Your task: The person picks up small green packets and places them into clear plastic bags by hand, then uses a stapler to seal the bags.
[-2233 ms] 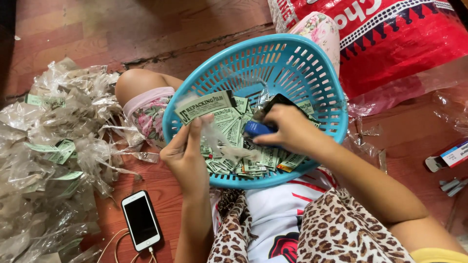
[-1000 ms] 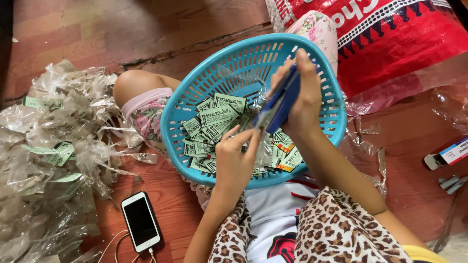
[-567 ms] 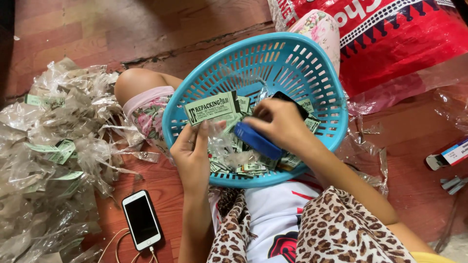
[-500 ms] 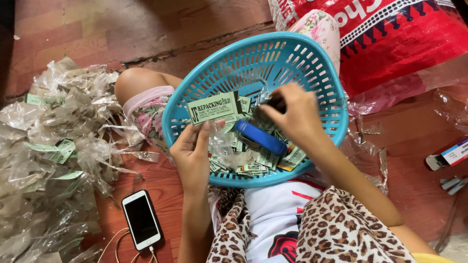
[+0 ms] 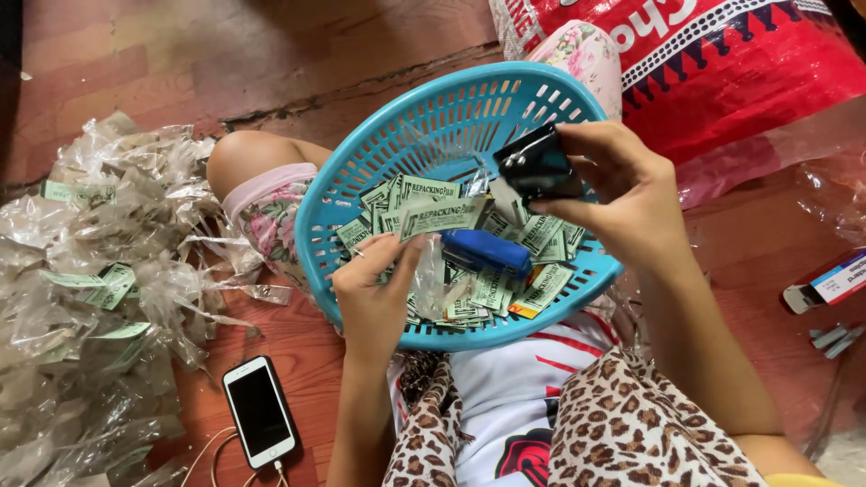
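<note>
So the left hand [image 5: 374,293] has its fingers pinched shut on a green paper label [image 5: 439,216] with a bit of clear plastic hanging off it, held just above the pile of labels [image 5: 505,271] inside the blue basket [image 5: 424,135]. The right hand [image 5: 631,194] is up near the basket's far rim, fingers closed round a small black thing [image 5: 534,162] with a shiny strip on it; can't tell exactly what it is. A blue stapler [image 5: 487,251] lies loose on the labels between the two hands, nobody touching it.

The basket sits tilted on the lap, and its far half is mostly bare, so there's some room in there. Outside is tighter: a heap of clear plastic bags [image 5: 99,289] crowds the left side of the floor, a phone [image 5: 258,410] lies near the left elbow with its cable at the frame edge, and a red sack [image 5: 722,63] presses in right behind the basket's rim.
</note>
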